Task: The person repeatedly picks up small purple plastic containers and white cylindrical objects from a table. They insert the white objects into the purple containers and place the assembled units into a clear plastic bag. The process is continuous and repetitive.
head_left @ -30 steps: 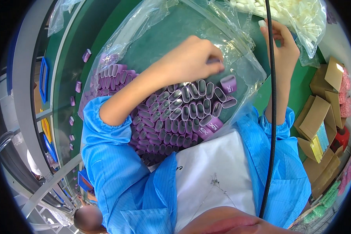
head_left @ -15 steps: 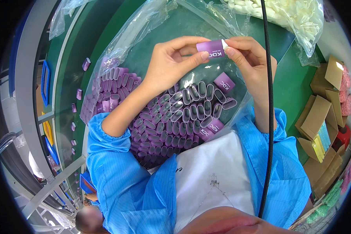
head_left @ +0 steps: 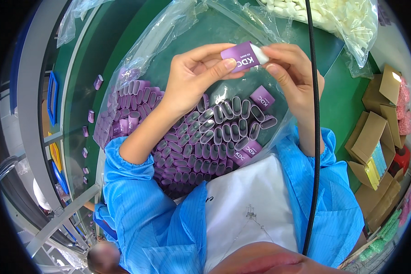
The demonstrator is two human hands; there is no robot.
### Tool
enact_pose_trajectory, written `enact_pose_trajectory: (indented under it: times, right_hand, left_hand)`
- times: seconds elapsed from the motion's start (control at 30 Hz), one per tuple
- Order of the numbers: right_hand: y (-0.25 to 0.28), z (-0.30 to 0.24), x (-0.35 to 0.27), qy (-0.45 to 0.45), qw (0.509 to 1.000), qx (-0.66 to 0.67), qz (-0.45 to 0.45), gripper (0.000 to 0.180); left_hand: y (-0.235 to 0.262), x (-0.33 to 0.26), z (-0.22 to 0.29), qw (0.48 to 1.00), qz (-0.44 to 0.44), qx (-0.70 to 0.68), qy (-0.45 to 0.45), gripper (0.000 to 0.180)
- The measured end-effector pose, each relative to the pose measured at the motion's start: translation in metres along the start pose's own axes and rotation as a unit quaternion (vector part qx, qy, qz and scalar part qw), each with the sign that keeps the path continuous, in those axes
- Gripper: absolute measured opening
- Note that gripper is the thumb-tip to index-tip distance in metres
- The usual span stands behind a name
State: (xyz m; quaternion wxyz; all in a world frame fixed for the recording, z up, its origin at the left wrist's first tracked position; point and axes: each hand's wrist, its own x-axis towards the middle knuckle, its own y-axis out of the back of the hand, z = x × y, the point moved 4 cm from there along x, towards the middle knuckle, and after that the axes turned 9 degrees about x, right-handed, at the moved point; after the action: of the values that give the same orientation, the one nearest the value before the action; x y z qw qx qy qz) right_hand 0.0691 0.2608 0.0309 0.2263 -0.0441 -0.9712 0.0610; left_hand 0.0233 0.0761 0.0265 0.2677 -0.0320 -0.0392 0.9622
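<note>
I see my left hand [head_left: 194,75] pinching a little purple sleeve [head_left: 238,56] between the thumb and the pointing fingers. The fingers are closed tight on it. A white piece [head_left: 260,54] sticks out of the sleeve's right end. My right hand [head_left: 291,73] is just beside it, with its thumb and fingertips closed on that white end. So both hands hold the same small thing, up in the air above the bag.

Under my hands lies a big clear plastic bag [head_left: 169,36] on the green table [head_left: 347,105]. Inside the bag is a heap of purple sleeves [head_left: 210,141]. Many stand on end, so I can look into their open holes. A few lie flat on top of the heap, near my right wrist.

My arms wear bright blue sleeves [head_left: 141,201], and a white cloth [head_left: 255,201] lies over my lap, touching the near edge of the bag.

A thin black cable [head_left: 316,137] hangs down in front of my right hand and arm.

Further up on the table is another clear bag, full of white pieces [head_left: 347,18]. On the right side sit brown cardboard boxes [head_left: 374,137], some open. On the left, a few loose purple sleeves [head_left: 97,82] lie on the table outside the bag, well apart from my hands.
</note>
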Motion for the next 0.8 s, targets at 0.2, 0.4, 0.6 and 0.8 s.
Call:
enact_pose_trajectory:
  times: [0.2,0.4,0.6,0.8]
  right_hand:
    - [0.0,0.002,-0.007,0.027,0.999,-0.024,0.032,0.014]
    - [-0.003,0.006,-0.011,0.056,0.997,-0.005,0.045,0.012]
    - [-0.01,0.01,-0.015,0.071,0.997,0.003,0.044,0.011]
    - [-0.014,0.0,-0.012,0.166,0.98,-0.109,-0.008,0.016]
  left_hand:
    - [-0.004,0.001,-0.003,1.0,-0.01,0.003,-0.003,0.037]
    - [-0.002,-0.002,-0.008,0.999,-0.025,0.035,-0.027,0.036]
    - [-0.005,-0.002,-0.005,0.999,-0.027,0.013,-0.026,0.037]
    - [-0.004,-0.004,-0.009,0.998,-0.011,-0.059,0.018,0.039]
